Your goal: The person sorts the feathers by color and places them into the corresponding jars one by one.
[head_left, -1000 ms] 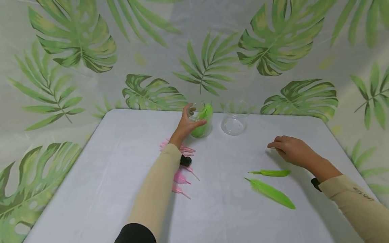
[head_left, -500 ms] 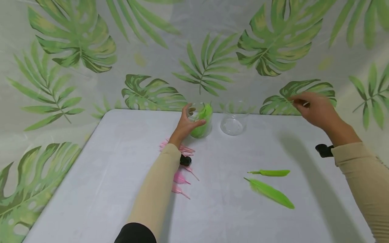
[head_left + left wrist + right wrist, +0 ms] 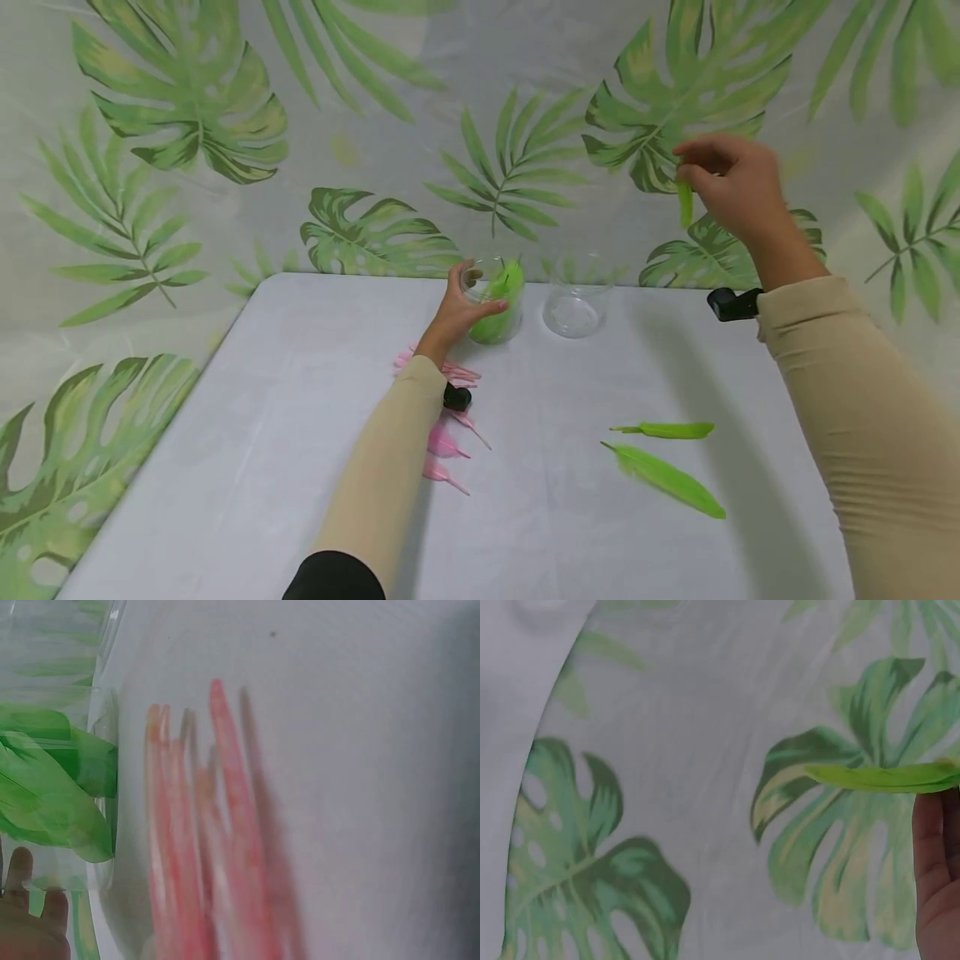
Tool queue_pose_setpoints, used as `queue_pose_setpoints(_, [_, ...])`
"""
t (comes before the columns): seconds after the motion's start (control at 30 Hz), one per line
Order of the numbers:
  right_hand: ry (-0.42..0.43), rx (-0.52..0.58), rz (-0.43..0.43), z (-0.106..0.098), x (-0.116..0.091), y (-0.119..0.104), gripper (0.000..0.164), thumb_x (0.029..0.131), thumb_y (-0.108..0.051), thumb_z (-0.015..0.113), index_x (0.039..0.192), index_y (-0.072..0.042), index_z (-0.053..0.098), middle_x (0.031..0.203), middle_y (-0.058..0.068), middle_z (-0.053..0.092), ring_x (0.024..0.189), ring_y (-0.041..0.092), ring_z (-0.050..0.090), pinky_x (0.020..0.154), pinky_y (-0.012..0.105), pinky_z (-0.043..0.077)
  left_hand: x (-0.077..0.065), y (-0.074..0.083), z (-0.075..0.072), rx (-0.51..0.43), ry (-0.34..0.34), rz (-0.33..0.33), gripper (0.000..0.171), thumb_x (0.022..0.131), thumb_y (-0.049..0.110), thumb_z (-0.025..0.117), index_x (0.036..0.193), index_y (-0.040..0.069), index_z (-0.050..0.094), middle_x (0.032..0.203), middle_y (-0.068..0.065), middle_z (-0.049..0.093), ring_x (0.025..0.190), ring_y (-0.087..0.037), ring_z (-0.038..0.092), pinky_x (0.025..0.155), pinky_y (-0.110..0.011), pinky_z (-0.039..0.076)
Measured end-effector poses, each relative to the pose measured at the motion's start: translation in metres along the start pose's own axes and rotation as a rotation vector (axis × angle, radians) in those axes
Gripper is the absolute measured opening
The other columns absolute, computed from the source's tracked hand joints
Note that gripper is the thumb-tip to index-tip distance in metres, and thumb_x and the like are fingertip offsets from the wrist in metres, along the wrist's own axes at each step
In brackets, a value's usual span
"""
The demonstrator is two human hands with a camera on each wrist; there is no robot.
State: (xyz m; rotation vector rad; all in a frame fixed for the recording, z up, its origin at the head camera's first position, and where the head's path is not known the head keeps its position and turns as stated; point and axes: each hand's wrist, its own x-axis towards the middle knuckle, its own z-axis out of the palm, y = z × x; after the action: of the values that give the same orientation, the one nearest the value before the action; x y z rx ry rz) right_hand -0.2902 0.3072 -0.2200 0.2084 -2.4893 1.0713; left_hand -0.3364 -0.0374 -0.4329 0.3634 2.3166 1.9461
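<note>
With its thumb and fingers spread round the side, my left hand (image 3: 463, 314) holds a clear jar (image 3: 491, 292) at the back of the table. Green feathers (image 3: 504, 296) stand inside this jar; the left wrist view shows them (image 3: 52, 772) through its wall. Up in front of the backdrop, my right hand (image 3: 735, 179) pinches a green feather (image 3: 686, 204) that hangs down from the fingertips. The right wrist view shows the same feather (image 3: 885, 778) sticking out from the fingers. A second clear jar (image 3: 576, 300), with nothing inside, stands right of the first.
Two green feathers (image 3: 663, 479) lie on the right of the white table (image 3: 262, 433). Several pink feathers (image 3: 446, 442) lie beside and partly under my left forearm; their quills (image 3: 232, 780) show close up in the left wrist view. A leaf-print backdrop (image 3: 360, 142) hangs behind the table.
My right hand has risen from low over the right side of the table to well above it, bringing a green feather along. My left hand and the jar it holds have stayed in place.
</note>
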Motion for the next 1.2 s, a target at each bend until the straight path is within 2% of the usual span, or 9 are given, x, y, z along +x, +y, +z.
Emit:
queue_pose_setpoints(0.23, [0.010, 0.375, 0.083, 0.030, 0.015, -0.025, 0.021, 0.097, -0.013, 0.062, 0.115, -0.017, 0.070, 0.095, -0.015, 0.062, 0.087, 0.002, 0.063, 0.079, 0.017, 0.051, -0.006, 0.010, -0.004, -0.057, -0.063, -0.016, 0.103, 0.083, 0.020, 0.080, 0.159, 0.018, 0.009, 0.160, -0.019, 0.027, 0.148, -0.038, 0.025, 0.116, -0.056, 0.032])
queue_pose_setpoints(0.3, [-0.007, 0.440, 0.100, 0.041, 0.018, -0.032, 0.020, 0.097, -0.011, 0.061, 0.114, -0.015, 0.069, 0.094, -0.011, 0.062, 0.089, 0.004, 0.063, 0.079, 0.018, 0.052, -0.008, 0.013, -0.004, -0.061, -0.074, -0.019, 0.103, 0.083, 0.019, 0.079, 0.159, 0.016, 0.009, 0.160, -0.021, 0.026, 0.148, -0.039, 0.025, 0.116, -0.057, 0.031])
queue_pose_setpoints(0.4, [-0.034, 0.454, 0.095, 0.056, 0.021, -0.041, 0.020, 0.097, -0.010, 0.060, 0.115, -0.014, 0.069, 0.093, -0.011, 0.061, 0.089, 0.005, 0.063, 0.079, 0.019, 0.053, -0.007, 0.010, -0.004, -0.044, -0.065, -0.013, 0.102, 0.083, 0.020, 0.079, 0.159, 0.017, 0.011, 0.160, -0.019, 0.028, 0.148, -0.038, 0.026, 0.116, -0.055, 0.032])
queue_pose_setpoints(0.6, [-0.066, 0.511, 0.050, 0.087, 0.022, -0.058, 0.019, 0.097, -0.007, 0.060, 0.113, -0.012, 0.068, 0.094, -0.009, 0.062, 0.089, 0.008, 0.064, 0.080, 0.022, 0.054, -0.002, -0.006, 0.000, -0.009, 0.021, 0.046, 0.097, 0.082, 0.022, 0.081, 0.157, 0.020, 0.020, 0.161, -0.008, 0.031, 0.146, -0.032, 0.032, 0.113, -0.052, 0.038])
queue_pose_setpoints(0.7, [-0.084, 0.545, 0.053, 0.101, 0.019, -0.061, 0.017, 0.097, -0.006, 0.060, 0.108, -0.014, 0.069, 0.094, -0.007, 0.062, 0.089, 0.008, 0.064, 0.080, 0.022, 0.054, 0.000, -0.009, 0.001, -0.013, 0.025, 0.073, 0.096, 0.082, 0.022, 0.081, 0.157, 0.018, 0.021, 0.160, -0.006, 0.032, 0.146, -0.033, 0.033, 0.113, -0.053, 0.038])
queue_pose_setpoints(0.83, [-0.099, 0.586, 0.099, 0.119, 0.014, -0.062, 0.015, 0.097, -0.005, 0.060, 0.106, -0.014, 0.068, 0.095, -0.006, 0.063, 0.090, 0.009, 0.065, 0.081, 0.023, 0.055, 0.001, -0.008, 0.002, -0.016, 0.016, 0.082, 0.096, 0.083, 0.022, 0.080, 0.157, 0.017, 0.019, 0.157, -0.007, 0.036, 0.145, -0.035, 0.032, 0.114, -0.052, 0.036])
queue_pose_setpoints(1.0, [-0.103, 0.623, 0.138, 0.147, 0.009, -0.059, 0.014, 0.097, -0.006, 0.061, 0.110, -0.008, 0.067, 0.094, -0.005, 0.063, 0.088, 0.010, 0.066, 0.082, 0.025, 0.057, 0.001, -0.005, 0.002, -0.025, 0.012, 0.079, 0.097, 0.083, 0.021, 0.079, 0.157, 0.017, 0.017, 0.157, -0.010, 0.035, 0.145, -0.037, 0.031, 0.114, -0.054, 0.035])
queue_pose_setpoints(1.2, [-0.107, 0.635, 0.156, 0.189, 0.002, -0.055, 0.030, 0.097, -0.004, 0.060, 0.127, -0.002, 0.060, 0.093, -0.002, 0.061, 0.085, 0.009, 0.066, 0.083, 0.029, 0.058, 0.001, -0.003, 0.002, -0.030, 0.008, 0.060, 0.098, 0.083, 0.023, 0.080, 0.158, 0.019, 0.017, 0.157, -0.011, 0.035, 0.145, -0.034, 0.031, 0.115, -0.053, 0.035])
